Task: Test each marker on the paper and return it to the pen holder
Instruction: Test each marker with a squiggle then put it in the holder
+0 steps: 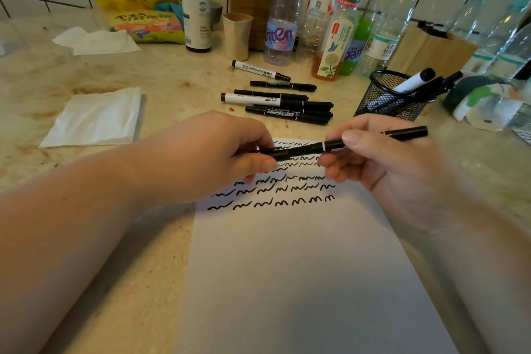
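— Where does the black twin marker [339,145] lie, seen from the head camera?

— Across the top of the paper [287,253], held in the air over the rows of squiggles [273,192]; its long axis runs left to right and rises a little toward the right; the right hand [382,164] pinches the barrel near the middle, and the left hand [218,152] is closed on the left end, where I judge the cap sits; whether that cap is going on or coming off, I cannot tell.

— And the mesh pen holder [385,98]?

— Beyond the right hand, up and to the right on the counter [86,181], already carrying several markers; the marker's free right end points roughly that way; so the right hand is clearly the nearer one for a return.

— The rest?

— A loose group of markers [281,100] lies on the counter past the paper, between the hands and the bottles [316,17], long axes also left to right; those look untested to me.
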Demonstrator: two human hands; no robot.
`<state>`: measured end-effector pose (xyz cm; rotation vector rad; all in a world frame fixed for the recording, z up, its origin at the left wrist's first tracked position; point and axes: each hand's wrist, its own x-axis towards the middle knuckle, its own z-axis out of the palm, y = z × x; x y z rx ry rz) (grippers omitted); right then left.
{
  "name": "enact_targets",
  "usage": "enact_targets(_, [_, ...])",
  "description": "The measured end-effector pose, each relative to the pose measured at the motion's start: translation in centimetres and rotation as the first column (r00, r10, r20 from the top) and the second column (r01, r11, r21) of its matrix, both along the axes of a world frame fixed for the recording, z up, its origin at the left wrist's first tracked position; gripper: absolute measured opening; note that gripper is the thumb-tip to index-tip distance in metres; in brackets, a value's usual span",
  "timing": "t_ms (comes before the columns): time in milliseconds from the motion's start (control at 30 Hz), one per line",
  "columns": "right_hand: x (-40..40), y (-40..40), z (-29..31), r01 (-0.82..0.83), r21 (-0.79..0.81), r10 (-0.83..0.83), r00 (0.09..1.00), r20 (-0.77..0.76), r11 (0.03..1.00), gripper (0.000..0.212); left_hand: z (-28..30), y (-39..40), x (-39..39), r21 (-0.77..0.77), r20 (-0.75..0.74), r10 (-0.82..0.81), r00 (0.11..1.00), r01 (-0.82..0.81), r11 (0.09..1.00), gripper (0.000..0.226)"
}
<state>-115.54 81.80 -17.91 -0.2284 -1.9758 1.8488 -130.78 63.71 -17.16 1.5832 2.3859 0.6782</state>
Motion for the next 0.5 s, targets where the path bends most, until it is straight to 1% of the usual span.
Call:
enact_targets(67, [0.0, -0.17, -0.05, -0.001, 0.042, 0.0, 1.0, 0.01, 0.999, 0.016, 0.15, 0.04, 0.14, 0.001, 0.001, -0.012, 1.0, 0.012, 1.0, 0.009])
enact_targets(200, [-0.08, -0.46, 0.11, 0.0, 0.07, -0.002, 1.0, 0.021, 0.998, 0.009, 0.29, 0.12, 0.32, 0.008, 0.02, -0.013, 1.0, 0.013, 1.0, 0.01])
enact_targets(267, [-0.2, -0.58, 0.16, -0.004, 0.058, 0.004, 1.0, 0.011, 0.998, 0.013, 0.28, 0.2, 0.41, 0.015, 0.012, -0.014, 1.0, 0.014, 1.0, 0.014])
enact_targets(367, [-0.48, -0.64, 0.11, -0.013, 0.027, 0.014, 1.0, -0.019, 1.0, 0.015, 0.26, 0.27, 0.42, 0.066, 0.004, -0.012, 1.0, 0.012, 0.998, 0.021])
enact_targets(500, [-0.46, -0.67, 0.03, -0.016, 0.043, 0.018, 0.999, -0.049, 0.999, 0.019, 0.43, 0.12, 0.54, 0.08, 0.002, -0.015, 1.0, 0.015, 0.997, 0.017])
